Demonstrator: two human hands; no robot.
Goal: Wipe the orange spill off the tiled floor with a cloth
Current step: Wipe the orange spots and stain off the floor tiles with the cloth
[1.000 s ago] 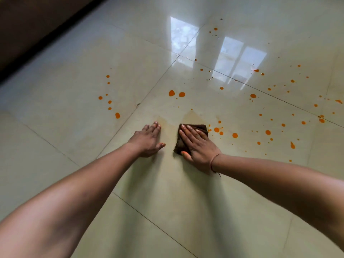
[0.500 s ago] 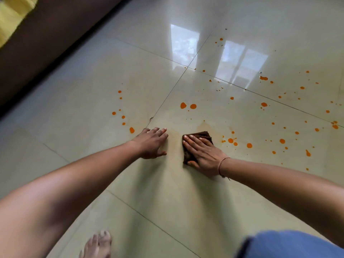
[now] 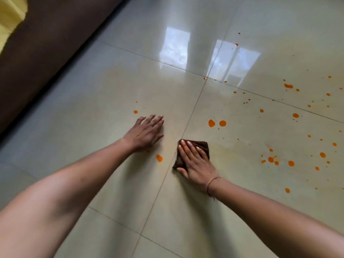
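A small dark brown cloth (image 3: 202, 145) lies on the glossy cream tiled floor (image 3: 115, 86), right beside a grout line. My right hand (image 3: 195, 162) presses flat on the cloth and covers most of it. My left hand (image 3: 146, 134) rests palm down on the neighbouring tile, fingers spread, holding nothing. Orange drops dot the floor: a pair (image 3: 216, 123) just beyond the cloth, one drop (image 3: 159, 158) between my hands, one (image 3: 135, 112) left of my left fingertips, and several (image 3: 279, 159) scattered to the right. A faint orange smear (image 3: 240, 146) stretches right of the cloth.
A dark brown piece of furniture (image 3: 42, 45) runs along the left edge, with yellow fabric (image 3: 9, 19) at the top left corner. Window light reflects brightly on the far tiles (image 3: 210, 53).
My right hand has slid the cloth leftward to the grout line, leaving a smear behind. My left hand has shifted left onto the neighbouring tile. The view has swung left.
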